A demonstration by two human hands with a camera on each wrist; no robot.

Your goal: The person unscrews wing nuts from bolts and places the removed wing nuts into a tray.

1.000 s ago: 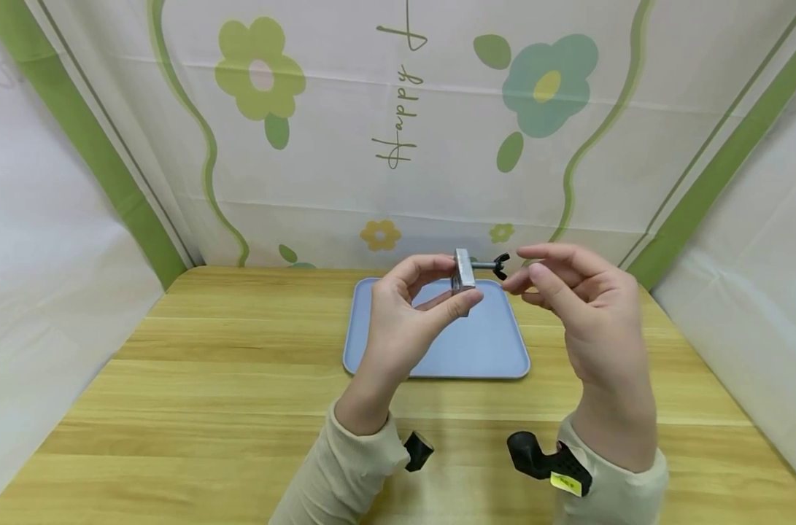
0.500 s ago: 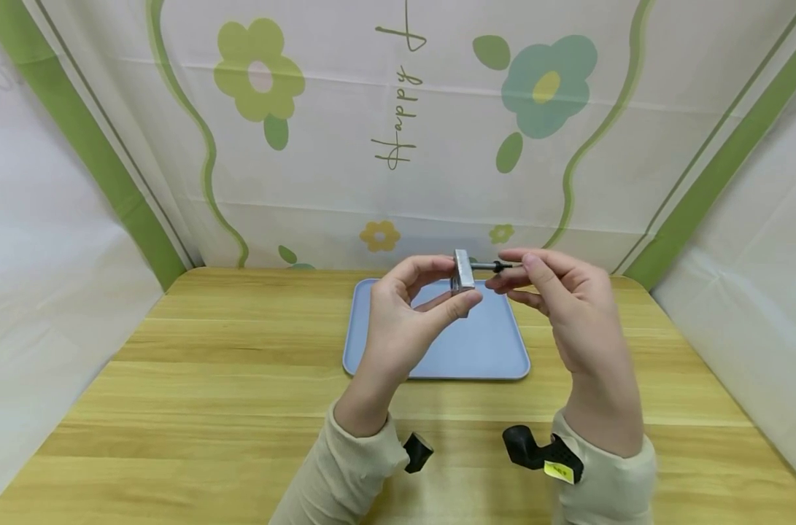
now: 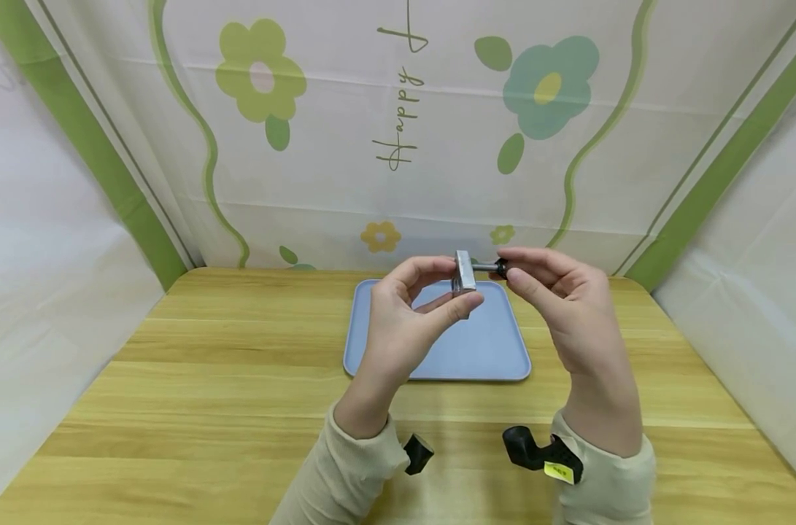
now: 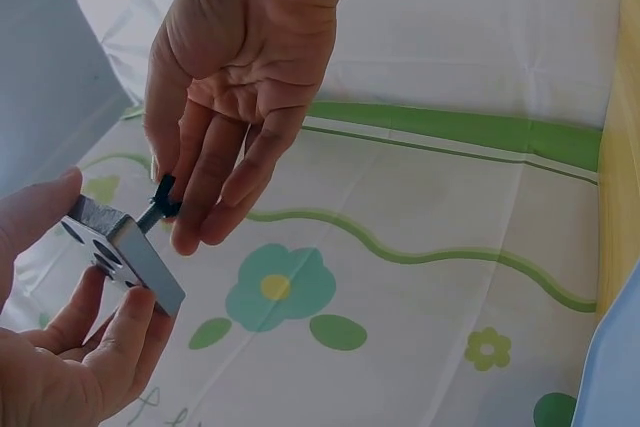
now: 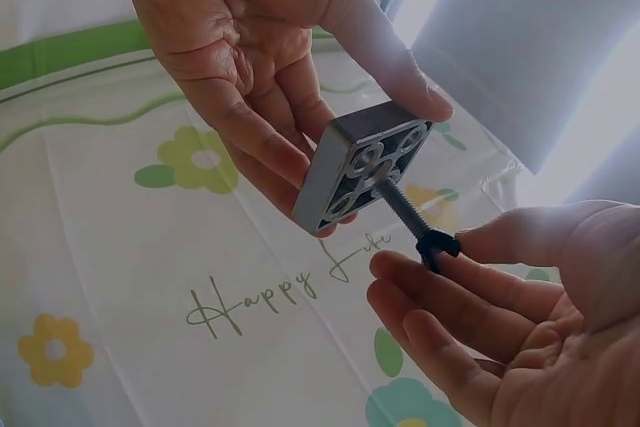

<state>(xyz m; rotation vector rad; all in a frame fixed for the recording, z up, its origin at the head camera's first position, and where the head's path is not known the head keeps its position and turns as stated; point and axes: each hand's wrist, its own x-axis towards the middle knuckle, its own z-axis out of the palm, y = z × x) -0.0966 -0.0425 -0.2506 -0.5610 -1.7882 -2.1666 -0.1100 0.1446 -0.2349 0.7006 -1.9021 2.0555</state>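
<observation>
My left hand point(image 3: 404, 313) grips a square metal block point(image 3: 464, 271) between thumb and fingers, above the tray. Round recesses show on its face in the right wrist view. Out of the middle of that face sticks a wing screw point(image 5: 405, 212), with a threaded shank and a black winged head. At that head my right hand point(image 3: 578, 313) pinches with thumb and fingertips. In the left wrist view the block point(image 4: 140, 259) shows its opposite face with dark holes, and the screw's black wings point(image 4: 164, 197) sit by the right fingers.
A light blue tray point(image 3: 466, 361) lies on the wooden table point(image 3: 207, 408) under the hands. Behind it hangs a white cloth point(image 3: 332, 168) printed with flowers. A black camera mount point(image 3: 545, 456) is strapped at the right wrist, with another at the left.
The right hand has come left and closed its thumb and fingertips on the screw's winged head, which has turned. The left hand and block have stayed in place.
</observation>
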